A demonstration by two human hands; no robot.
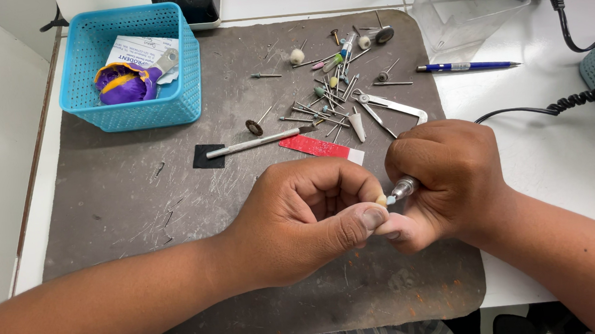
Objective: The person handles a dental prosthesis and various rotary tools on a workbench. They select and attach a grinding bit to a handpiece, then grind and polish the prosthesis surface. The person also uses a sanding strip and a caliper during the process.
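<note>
— What does each hand hold?
— The left hand [308, 218] pinches a small cream tooth-shaped piece [381, 199]; the right hand [445, 181] is clenched around a metal rotary handpiece [404, 188], above the scratched grey mat [139, 199].

hands: two, left hand [301, 222] and right hand [445, 181]
rotary handpiece [404, 188]: one
small tooth-like piece [381, 199]: one
blue basket [130, 67]: one
blue pen [468, 66]: one
metal calipers [391, 104]: one
metal scalpel [261, 142]: one
red strip [320, 148]: one
loose burs [326, 81]: many, too small for counting
grey mat [139, 199]: one
</note>
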